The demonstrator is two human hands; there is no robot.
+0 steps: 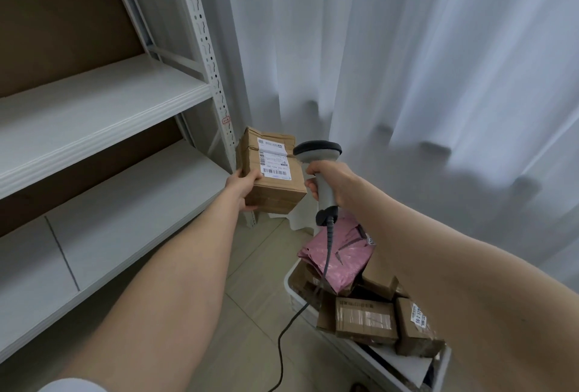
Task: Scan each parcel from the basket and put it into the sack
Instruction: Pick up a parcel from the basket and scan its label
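Gripping a taped cardboard parcel (272, 172), the left hand (242, 186) curls its fingers beneath it. The right hand (329, 180) is closed around a barcode scanner (319, 169) just beside the parcel's white shipping label (274, 162).

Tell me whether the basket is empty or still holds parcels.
Still holds parcels. The white basket contains a pink mailer bag and several taped cardboard boxes; another box is in the left hand.

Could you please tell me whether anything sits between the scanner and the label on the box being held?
Nothing visible does. The grey handheld scanner in the right hand sits just right of the brown cardboard box, whose white label faces up, uncovered by the left hand.
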